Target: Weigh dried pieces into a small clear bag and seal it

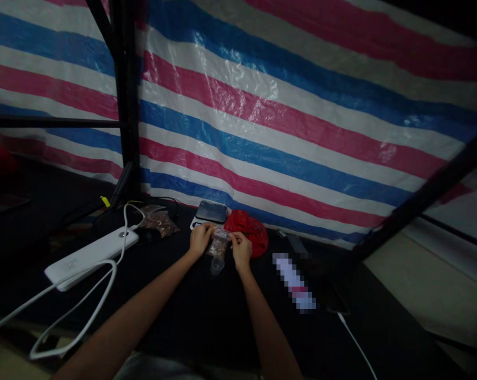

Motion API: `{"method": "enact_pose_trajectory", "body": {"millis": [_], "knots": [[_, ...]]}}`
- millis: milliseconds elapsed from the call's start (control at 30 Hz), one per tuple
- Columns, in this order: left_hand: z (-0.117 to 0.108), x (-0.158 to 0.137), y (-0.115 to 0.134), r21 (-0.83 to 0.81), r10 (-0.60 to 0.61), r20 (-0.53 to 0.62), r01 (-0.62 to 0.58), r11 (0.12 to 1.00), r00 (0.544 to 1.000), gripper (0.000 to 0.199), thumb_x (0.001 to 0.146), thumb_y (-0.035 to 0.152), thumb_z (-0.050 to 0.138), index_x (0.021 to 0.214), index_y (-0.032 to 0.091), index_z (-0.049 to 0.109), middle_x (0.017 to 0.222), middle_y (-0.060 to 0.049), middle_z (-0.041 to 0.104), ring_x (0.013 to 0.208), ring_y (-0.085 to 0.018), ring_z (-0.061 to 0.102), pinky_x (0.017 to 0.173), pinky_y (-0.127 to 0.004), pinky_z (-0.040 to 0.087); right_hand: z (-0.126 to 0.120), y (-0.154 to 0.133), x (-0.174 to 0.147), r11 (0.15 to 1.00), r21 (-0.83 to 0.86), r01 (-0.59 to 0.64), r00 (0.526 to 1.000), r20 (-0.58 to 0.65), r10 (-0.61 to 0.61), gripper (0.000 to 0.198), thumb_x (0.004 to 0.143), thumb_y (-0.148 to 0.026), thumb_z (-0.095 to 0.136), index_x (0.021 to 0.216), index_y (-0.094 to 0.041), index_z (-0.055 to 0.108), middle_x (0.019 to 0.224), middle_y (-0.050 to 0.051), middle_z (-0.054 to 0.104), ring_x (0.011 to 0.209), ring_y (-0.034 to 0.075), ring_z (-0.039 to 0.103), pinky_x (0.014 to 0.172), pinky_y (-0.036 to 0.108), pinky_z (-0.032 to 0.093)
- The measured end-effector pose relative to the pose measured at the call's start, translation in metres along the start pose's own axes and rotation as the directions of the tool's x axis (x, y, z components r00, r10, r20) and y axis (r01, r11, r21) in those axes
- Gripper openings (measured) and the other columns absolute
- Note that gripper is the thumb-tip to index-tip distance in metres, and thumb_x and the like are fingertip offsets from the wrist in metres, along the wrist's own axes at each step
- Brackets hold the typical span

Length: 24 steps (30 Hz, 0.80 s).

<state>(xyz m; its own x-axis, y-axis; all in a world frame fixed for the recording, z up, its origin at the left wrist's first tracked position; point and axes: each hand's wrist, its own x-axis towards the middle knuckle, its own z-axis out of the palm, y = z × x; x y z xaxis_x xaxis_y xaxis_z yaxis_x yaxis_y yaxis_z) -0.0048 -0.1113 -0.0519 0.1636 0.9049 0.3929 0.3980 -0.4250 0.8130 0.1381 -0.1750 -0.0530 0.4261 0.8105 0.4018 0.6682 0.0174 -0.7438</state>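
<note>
Right now I have both hands out over the dark table (pixel 207 316), meeting on a small clear plastic bag (pixel 218 244) with brownish contents. My left hand (pixel 201 240) pinches the bag's left upper edge, fingers curled together on the plastic, and my right hand (pixel 241 250) grips the right edge the same way, fingertips closed on it. The bag hangs between the two hands just above the tabletop, and its lower end looks to reach a small clear cup (pixel 217 265) below it; I cannot tell whether they touch. Just behind the bag sits a digital scale (pixel 210 212), and a crumpled red bag (pixel 248 228) lies right beside my right hand. Farther left lies another clear bag of brown pieces (pixel 159 221), then a white power strip (pixel 90 257) with its white cable (pixel 76 309) looping toward me. A striped tarp (pixel 286 105) hangs behind everything
</note>
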Motion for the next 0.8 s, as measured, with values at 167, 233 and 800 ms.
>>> {"method": "enact_pose_trajectory", "body": {"millis": [167, 233, 800], "knots": [[0.011, 0.011, -0.010, -0.260, -0.092, 0.113, 0.119, 0.958, 0.989, 0.028, 0.071, 0.040, 0.054, 0.072, 0.013, 0.062, 0.057, -0.001, 0.062, 0.049, -0.012, 0.055, 0.051, -0.021, 0.039, 0.005, 0.007, 0.007, 0.993, 0.111, -0.036, 0.999, -0.011, 0.037, 0.030, 0.076, -0.043, 0.044, 0.080, -0.020, 0.062, 0.064, 0.000, 0.065, 0.045, 0.012, 0.056, 0.048, 0.021, 0.039], [0.014, 0.013, -0.011, -0.371, -0.106, 0.162, 0.160, 0.915, 0.981, 0.029, 0.068, 0.039, 0.057, 0.076, 0.011, 0.062, 0.060, -0.002, 0.063, 0.047, -0.011, 0.054, 0.047, -0.020, 0.039, 0.006, 0.009, 0.008, 0.989, 0.140, -0.042, 0.998, -0.036, 0.047, 0.032, 0.076, -0.044, 0.043, 0.081, -0.019, 0.062, 0.065, 0.000, 0.065, 0.045, 0.012, 0.055, 0.048, 0.021, 0.040], [0.027, 0.024, -0.010, -0.462, 0.038, -0.003, -0.035, 0.886, 0.999, 0.025, 0.070, 0.034, 0.057, 0.076, 0.011, 0.064, 0.072, -0.006, 0.065, 0.066, -0.014, 0.057, 0.060, -0.022, 0.043, 0.021, 0.004, 0.025, 0.955, 0.280, 0.098, 0.988, -0.144, -0.059, 0.030, 0.074, -0.043, 0.049, 0.081, -0.017, 0.061, 0.073, 0.005, 0.066, 0.062, 0.016, 0.059, 0.056, 0.023, 0.044]]}}
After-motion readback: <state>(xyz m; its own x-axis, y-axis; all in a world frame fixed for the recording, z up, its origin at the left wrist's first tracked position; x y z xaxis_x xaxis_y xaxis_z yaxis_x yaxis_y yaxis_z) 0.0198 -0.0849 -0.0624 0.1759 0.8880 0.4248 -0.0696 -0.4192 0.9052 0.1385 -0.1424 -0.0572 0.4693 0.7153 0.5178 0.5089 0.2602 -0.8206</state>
